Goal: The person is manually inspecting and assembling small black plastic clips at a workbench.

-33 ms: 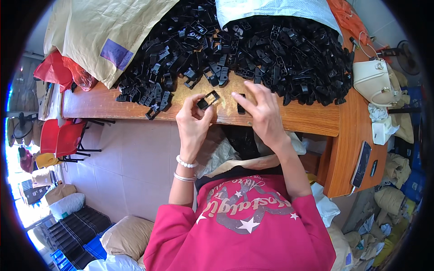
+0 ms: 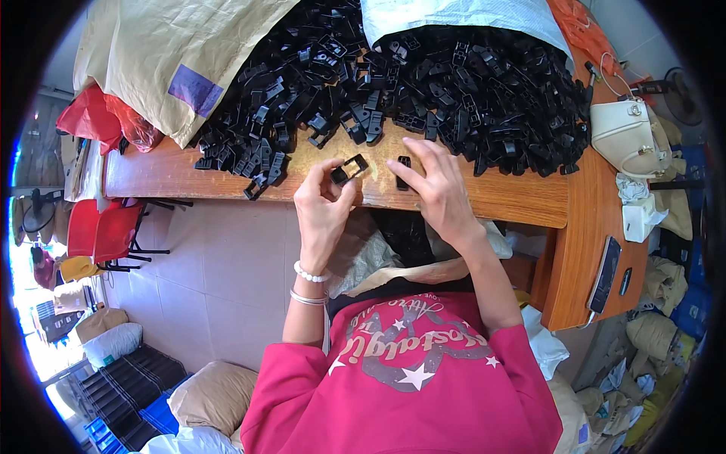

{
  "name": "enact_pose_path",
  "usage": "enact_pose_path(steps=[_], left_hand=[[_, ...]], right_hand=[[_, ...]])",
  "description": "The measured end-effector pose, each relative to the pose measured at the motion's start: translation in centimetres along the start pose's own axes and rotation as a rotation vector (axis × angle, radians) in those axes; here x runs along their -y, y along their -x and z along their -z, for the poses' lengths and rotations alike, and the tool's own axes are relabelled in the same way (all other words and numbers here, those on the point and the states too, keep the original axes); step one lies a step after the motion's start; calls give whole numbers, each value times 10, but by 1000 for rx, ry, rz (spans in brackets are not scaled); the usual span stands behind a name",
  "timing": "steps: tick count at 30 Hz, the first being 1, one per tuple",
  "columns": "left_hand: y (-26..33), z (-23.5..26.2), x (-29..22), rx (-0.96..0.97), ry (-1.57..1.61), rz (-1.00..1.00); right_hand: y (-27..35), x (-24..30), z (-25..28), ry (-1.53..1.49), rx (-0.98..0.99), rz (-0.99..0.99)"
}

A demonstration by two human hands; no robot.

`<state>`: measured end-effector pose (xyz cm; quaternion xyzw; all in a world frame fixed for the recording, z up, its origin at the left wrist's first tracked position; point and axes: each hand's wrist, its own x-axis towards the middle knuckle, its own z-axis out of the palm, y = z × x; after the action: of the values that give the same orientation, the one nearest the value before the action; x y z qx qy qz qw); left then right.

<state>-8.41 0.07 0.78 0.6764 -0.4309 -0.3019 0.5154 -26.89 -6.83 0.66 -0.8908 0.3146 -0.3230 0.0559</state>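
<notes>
My left hand [image 2: 321, 208] is raised over the front edge of the wooden table [image 2: 522, 200] and pinches a small black rectangular plastic frame part [image 2: 349, 168] between thumb and fingertips. Just to its right, my right hand [image 2: 440, 189] has its fingers spread, and its thumb and forefinger grip a small black plastic piece [image 2: 403, 171] low over the tabletop. A large heap of similar black plastic parts [image 2: 423, 83] covers the table behind both hands.
A tan paper sack [image 2: 166, 45] and a white woven bag [image 2: 461, 19] lie over the heap's far side. A white handbag [image 2: 628, 132] and a dark phone [image 2: 605, 274] rest on the table's right wing. Red chairs [image 2: 98, 231] stand on the tiled floor at left.
</notes>
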Motion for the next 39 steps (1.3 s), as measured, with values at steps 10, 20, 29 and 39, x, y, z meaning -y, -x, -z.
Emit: enact_pose_path(steps=[10,20,29,39], left_hand=[[15,-2,-12,377,234,27],[24,-6,-24,267,143,-169],[10,59,10,-342,-400,-432],[-14,92,37,-267,-926,-386]], right_hand=[[3,13,5,-450,-49,-64],[-2,36,12,-714,-39,-290],[3,1,20,-775,170,-374],[-35,-29,-18,281,-175,-197]])
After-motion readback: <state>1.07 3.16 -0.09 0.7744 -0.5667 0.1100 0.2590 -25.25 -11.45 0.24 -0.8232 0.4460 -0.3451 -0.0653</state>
